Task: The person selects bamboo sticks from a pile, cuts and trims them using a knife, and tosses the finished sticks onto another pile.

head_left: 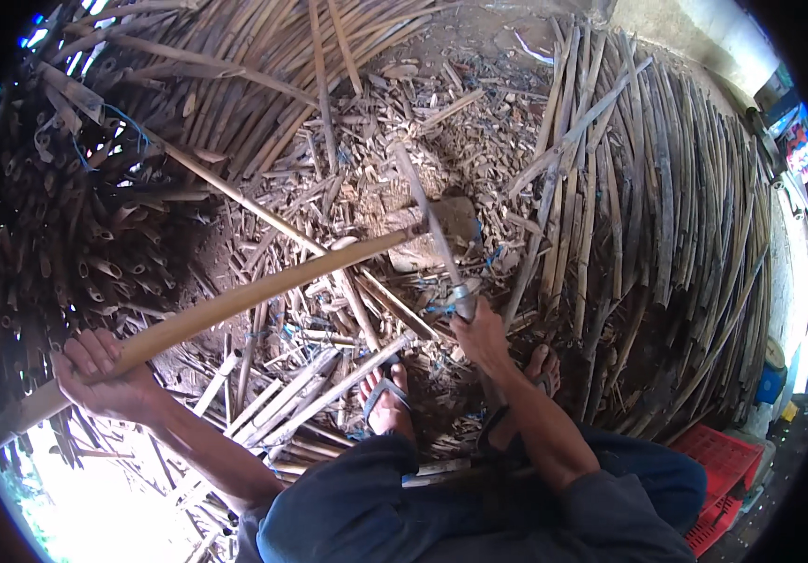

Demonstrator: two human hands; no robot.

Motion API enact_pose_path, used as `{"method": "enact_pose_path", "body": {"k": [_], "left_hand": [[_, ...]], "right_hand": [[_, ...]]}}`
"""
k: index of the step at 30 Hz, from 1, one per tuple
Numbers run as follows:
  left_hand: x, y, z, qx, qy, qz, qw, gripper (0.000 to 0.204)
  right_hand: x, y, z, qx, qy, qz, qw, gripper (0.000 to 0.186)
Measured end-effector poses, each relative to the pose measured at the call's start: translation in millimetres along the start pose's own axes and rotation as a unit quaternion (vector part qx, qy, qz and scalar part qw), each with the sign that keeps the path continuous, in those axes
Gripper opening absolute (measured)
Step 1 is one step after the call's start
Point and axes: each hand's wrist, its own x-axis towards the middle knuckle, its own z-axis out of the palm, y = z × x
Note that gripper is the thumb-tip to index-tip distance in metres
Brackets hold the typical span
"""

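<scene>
My left hand (104, 375) grips a long pale bamboo pole (235, 305) at the lower left. The pole slants up to the right, its far end at a rough wooden block (451, 225) amid chips. My right hand (474, 328) is closed round the handle of a long-bladed knife (419, 197), whose blade points away from me and crosses by the pole's far end. Whether the blade touches the pole or block I cannot tell.
Cut bamboo is heaped at left (94, 244) and back (244, 84). Long grey poles (666, 206) line the right, near a pale wall (666, 23). Chips and offcuts surround my sandalled feet. A red plastic crate (718, 455) sits at lower right.
</scene>
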Motion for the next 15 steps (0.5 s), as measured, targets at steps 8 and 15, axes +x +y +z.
{"method": "enact_pose_path", "body": {"k": [8, 15], "left_hand": [[2.3, -0.8, -5.0, 0.013, -0.001, -0.011, 1.0, 0.038], [-0.1, 2.4, -3.3, -0.007, -0.028, -0.015, 0.999, 0.042]], "right_hand": [[28.3, -56.2, -49.4, 0.204, 0.141, -0.175, 0.953, 0.037], [2.2, -12.5, 4.5, -0.027, 0.03, -0.051, 0.998, 0.04]]}}
